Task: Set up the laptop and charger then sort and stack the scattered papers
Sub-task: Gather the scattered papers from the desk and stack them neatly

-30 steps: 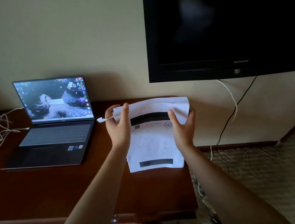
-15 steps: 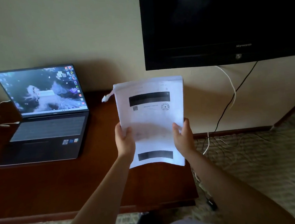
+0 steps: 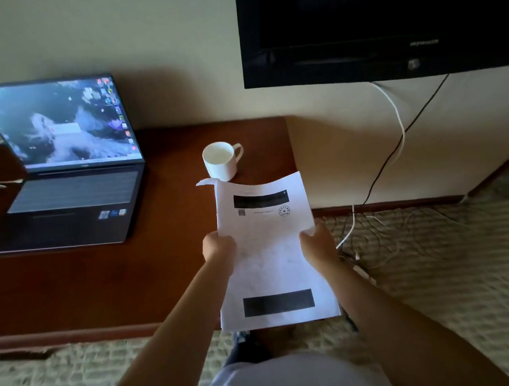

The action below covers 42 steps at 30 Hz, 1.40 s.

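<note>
Gripped at both side edges, a stack of papers (image 3: 270, 253) hangs above the right end of the desk (image 3: 107, 285), left hand (image 3: 219, 246) and right hand (image 3: 317, 242) each pinching it. Just beyond stands a white mug (image 3: 221, 160); lowering the papers forward could knock it. An open laptop (image 3: 66, 166) sits at left.

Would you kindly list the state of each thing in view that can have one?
laptop: open, screen lit
paper stack: held above the desk edge
left hand: grips the stack's left edge
right hand: grips its right edge
mug: upright
television: screen dark
</note>
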Available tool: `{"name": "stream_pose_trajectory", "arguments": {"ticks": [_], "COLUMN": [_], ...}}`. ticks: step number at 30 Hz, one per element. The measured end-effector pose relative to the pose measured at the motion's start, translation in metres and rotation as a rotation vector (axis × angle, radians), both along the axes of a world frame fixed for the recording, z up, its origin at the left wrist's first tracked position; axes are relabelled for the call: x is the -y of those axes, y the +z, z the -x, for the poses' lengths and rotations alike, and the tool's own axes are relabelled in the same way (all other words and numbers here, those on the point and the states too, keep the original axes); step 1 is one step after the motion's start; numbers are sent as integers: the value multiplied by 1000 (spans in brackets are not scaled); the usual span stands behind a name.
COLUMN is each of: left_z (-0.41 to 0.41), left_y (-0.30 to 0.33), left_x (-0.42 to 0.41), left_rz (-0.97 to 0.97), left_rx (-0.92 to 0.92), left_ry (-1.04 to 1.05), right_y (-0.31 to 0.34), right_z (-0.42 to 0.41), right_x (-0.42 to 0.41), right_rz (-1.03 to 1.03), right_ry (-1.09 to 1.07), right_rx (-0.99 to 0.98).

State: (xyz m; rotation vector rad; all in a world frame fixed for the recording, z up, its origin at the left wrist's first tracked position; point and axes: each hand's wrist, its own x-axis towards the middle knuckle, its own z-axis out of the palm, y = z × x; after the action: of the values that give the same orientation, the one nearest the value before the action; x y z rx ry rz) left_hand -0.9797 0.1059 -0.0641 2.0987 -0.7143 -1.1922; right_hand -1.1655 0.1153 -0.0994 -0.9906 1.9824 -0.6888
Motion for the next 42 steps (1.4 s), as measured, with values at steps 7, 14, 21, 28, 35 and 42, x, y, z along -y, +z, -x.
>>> {"name": "stream_pose_trajectory", "arguments": {"ticks": [7, 14, 21, 28, 35, 42], "left_z": [0, -6, 0, 2, 5, 2], "left_y": [-18, -36, -39, -51, -62, -45], "left_x": [6, 14, 8, -17, -13, 12], "left_rz": [49, 8, 18, 180, 191, 84], "left_rx": [13, 39, 72, 176, 330, 357], "left_ry": [-53, -54, 15, 54, -31, -6], "right_y": [-25, -37, -48, -62, -62, -22], "right_z": [8, 10, 9, 8, 8, 3], "right_x": [15, 21, 10, 11, 11, 22], "right_rz": [-36, 122, 190, 146, 52, 6], "right_ry": [53, 91, 84, 133, 200, 160], "right_rx": [51, 15, -77, -243, -417, -498]}}
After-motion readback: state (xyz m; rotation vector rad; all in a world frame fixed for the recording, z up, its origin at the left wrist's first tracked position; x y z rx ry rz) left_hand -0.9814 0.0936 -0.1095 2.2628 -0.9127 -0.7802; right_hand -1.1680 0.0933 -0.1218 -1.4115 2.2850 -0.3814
